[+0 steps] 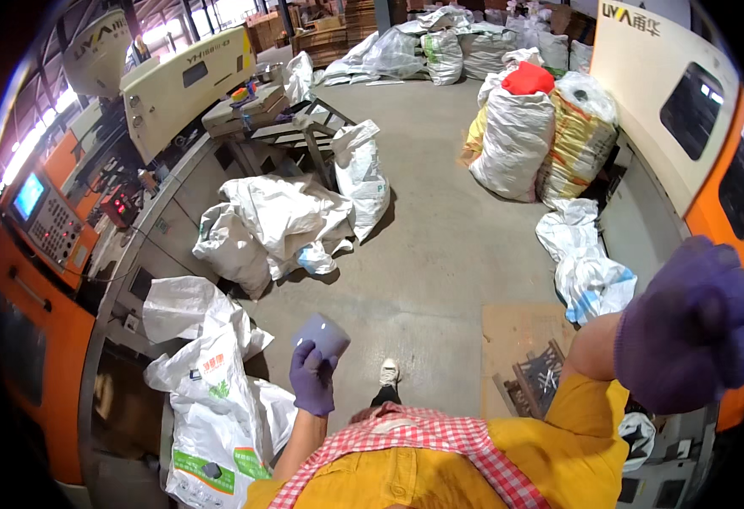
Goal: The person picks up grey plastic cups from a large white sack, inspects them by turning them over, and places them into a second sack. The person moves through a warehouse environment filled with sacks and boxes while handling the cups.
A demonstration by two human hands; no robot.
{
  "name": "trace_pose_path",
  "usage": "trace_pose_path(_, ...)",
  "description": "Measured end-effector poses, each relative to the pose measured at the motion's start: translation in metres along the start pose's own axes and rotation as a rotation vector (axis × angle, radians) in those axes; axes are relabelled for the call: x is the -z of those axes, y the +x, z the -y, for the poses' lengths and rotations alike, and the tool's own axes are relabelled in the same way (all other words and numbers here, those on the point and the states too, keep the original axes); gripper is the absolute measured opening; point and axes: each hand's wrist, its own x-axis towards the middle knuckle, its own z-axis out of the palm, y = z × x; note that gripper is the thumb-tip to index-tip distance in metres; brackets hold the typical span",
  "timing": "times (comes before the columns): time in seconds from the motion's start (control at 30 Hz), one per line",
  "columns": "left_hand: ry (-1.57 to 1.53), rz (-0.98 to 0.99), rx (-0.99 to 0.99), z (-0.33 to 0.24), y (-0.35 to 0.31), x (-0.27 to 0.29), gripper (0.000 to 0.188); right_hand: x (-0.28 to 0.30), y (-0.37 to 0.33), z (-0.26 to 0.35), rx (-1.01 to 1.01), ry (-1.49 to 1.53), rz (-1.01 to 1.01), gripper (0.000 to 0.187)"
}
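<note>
One bluish-grey plastic piece (329,332), translucent, roughly rectangular, ahead and left of the one visible shoe (390,371). Two hands, both in purple gloves. Left hand (312,382), left of the shoe, pinches the piece by its near edge, thumb against fingers. Right hand (685,327), raised well right of the shoe, fingers look curled in; can't tell if it holds anything.

Right of the shoe: one cardboard sheet (512,327), one dark metal rack (531,379) on it. Left of the shoe: one printed white sack (211,407), one small dark lump (211,469) on top. Ahead-left of the shoe: heap of white sacks (283,216), overlap hides the count, plus one upright white sack (361,182). Ahead-right: one crumpled sack (588,263) with blue print, one full white sack (516,140) topped by one red bundle (528,78), one yellow-and-white sack (579,148).

Writing: red characters, green leaf mark, green bands on the printed sack; dark lettering on the cream machine housing (639,97), far right of the shoe. One lit blue screen (28,197), far left.
</note>
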Motion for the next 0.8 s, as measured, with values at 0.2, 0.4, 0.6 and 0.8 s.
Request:
trace_pose_path(0.2,0.194,0.376,-0.168,-0.027,0.173,-0.147,0.026,-0.069,0.011,-0.172,-0.059,-0.123,0.111,0.023)
trace_pose_path(0.4,0.391,0.648,-0.478,-0.023,0.305,-0.258,0.026,-0.132,-0.066,-0.358,-0.898,-0.046,0.269,0.025)
trace_pose_path(0.6,0.352,0.818,-0.313,0.041,0.435,-0.372,0.023,-0.203,-0.158,-0.570,-1.173,0.661,0.025,0.077)
trace_pose_path(0.8,0.484,0.702,-0.405,0.040,0.568,-0.489,0.035,-0.246,-0.106,-0.760,-1.448,0.950,-0.176,0.074)
